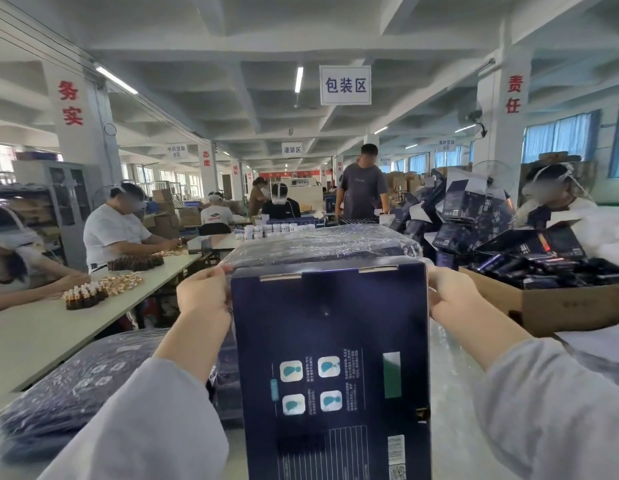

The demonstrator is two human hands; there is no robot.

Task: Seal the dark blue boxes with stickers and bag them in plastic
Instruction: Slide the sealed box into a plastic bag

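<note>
Upright dark blue box point(330, 358), half-bagged

I see the left sleeve point(145, 420) as pale grey, long and loose, made of soft plain cloth that lies in gentle folds. The cloth is one even shade throughout. Its cuff is a plain edge, and past it the forearm and wrist are uncovered. To my eye the right sleeve point(550, 410) matches it in colour, cloth and cut. The left hand point(204, 292) and the right hand point(453, 296) are both bare.
</note>
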